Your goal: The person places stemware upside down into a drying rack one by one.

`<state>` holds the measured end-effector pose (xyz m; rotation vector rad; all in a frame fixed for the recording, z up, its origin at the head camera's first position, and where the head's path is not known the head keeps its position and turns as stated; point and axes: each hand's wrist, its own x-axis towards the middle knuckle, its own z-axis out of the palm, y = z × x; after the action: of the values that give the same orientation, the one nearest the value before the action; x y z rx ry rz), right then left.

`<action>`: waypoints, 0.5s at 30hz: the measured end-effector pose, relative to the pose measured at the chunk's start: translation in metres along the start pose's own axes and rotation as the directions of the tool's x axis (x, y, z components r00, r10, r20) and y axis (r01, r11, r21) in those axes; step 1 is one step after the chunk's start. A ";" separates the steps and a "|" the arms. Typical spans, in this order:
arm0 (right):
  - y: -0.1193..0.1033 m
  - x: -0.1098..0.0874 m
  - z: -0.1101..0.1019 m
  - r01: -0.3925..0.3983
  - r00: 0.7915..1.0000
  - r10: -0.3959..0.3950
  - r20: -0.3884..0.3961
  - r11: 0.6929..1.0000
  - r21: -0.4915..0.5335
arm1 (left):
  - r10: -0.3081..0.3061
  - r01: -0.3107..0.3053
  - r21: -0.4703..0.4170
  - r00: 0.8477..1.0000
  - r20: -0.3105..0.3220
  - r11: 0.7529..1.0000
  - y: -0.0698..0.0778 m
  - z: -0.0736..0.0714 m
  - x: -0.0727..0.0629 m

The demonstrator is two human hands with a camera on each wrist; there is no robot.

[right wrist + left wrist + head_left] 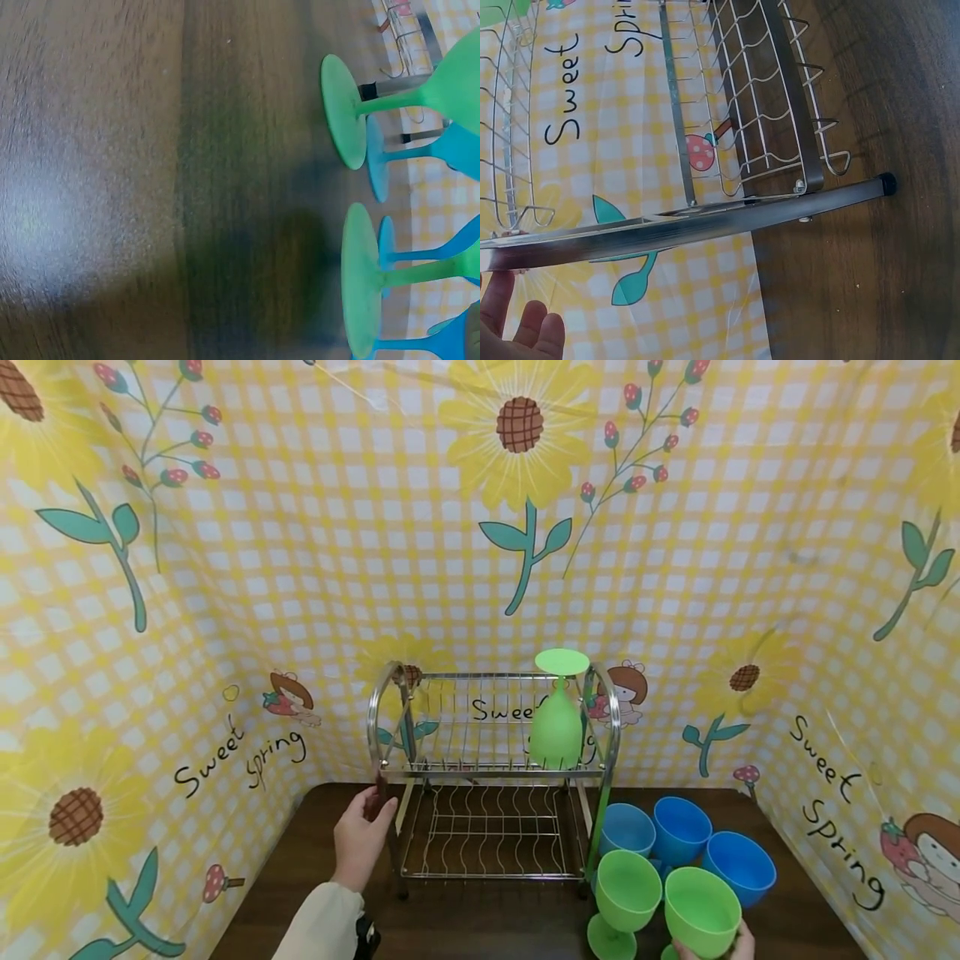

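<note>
A two-tier metal dish rack (pixel 491 771) stands on the table. My left hand (pixel 362 835) grips its left front post, and in the left wrist view fingertips (pixel 496 296) touch that metal frame. On the top tier, towards the right, a green goblet (pixel 557 731) rests upside down with its foot in the air. At the lower right, my right hand (pixel 742 941) holds the bowl of another green goblet (pixel 701 910), fingers on both sides. That goblet stands upright, its round foot (pixel 361 281) at the tabletop in the right wrist view.
Left of the held goblet stands a second upright green goblet (pixel 628 893). Behind them are three blue goblets (pixel 681 831). The dark wooden table (pixel 480 927) is enclosed by yellow checked cloth (pixel 420 568) at the back and sides.
</note>
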<state>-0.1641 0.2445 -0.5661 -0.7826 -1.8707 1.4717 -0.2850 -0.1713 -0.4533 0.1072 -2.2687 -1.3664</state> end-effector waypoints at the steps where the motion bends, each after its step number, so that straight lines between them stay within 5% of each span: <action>1: -0.003 -0.002 0.000 0.002 1.000 -0.002 -0.007 1.000 0.002 | 0.003 -0.003 -0.006 1.000 0.001 1.000 0.000 0.000 -0.001; 8: -0.017 -0.011 -0.003 0.028 0.998 -0.029 -0.052 1.000 -0.013 | 0.077 -0.078 -0.016 0.994 -0.082 0.997 0.001 0.000 -0.010; 12: -0.034 -0.021 -0.007 0.065 0.998 -0.065 -0.010 0.997 -0.030 | 0.177 -0.169 0.056 0.967 -0.184 0.984 0.001 0.004 -0.017; 15: -0.031 -0.018 -0.008 0.056 0.996 -0.052 0.072 0.997 -0.060 | 0.257 -0.244 0.093 0.948 -0.189 0.965 0.005 0.007 -0.023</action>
<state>-0.1488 0.2294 -0.5368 -0.7116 -1.9830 1.4304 -0.2670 -0.1558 -0.4600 -0.0210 -2.0804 -1.0950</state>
